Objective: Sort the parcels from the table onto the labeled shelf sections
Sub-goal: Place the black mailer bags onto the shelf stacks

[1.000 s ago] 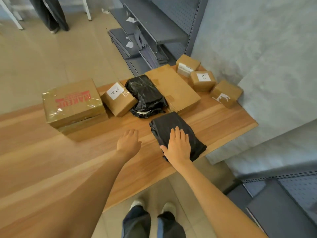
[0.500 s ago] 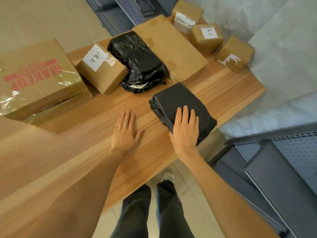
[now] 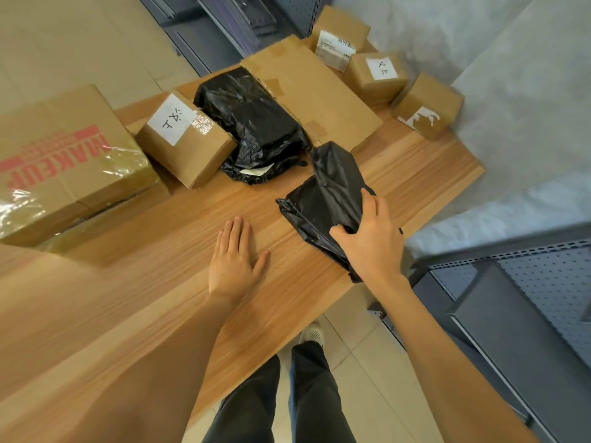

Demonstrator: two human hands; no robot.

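My right hand [image 3: 372,243] grips the near end of a flat black plastic parcel [image 3: 326,193], tilted up off the wooden table [image 3: 415,167] near its front right edge. Fingers and thumb curl round the wrapping. My left hand [image 3: 235,257] rests flat on the table with straight fingers, left of the parcel. Behind lie a larger black bag parcel [image 3: 256,123], a labelled cardboard box [image 3: 185,139], a long flat carton [image 3: 310,87] and a big taped box with red lettering [image 3: 64,164].
Three small cardboard boxes [image 3: 377,75] stand at the table's far right corner by a grey wall. A grey perforated metal shelf [image 3: 527,302] sits low on the right. More grey shelf parts [image 3: 224,24] lie on the floor beyond the table.
My right hand went from lying flat on the black parcel to gripping its near end and tipping it up off the table. The view has dipped closer. My left hand stays flat.
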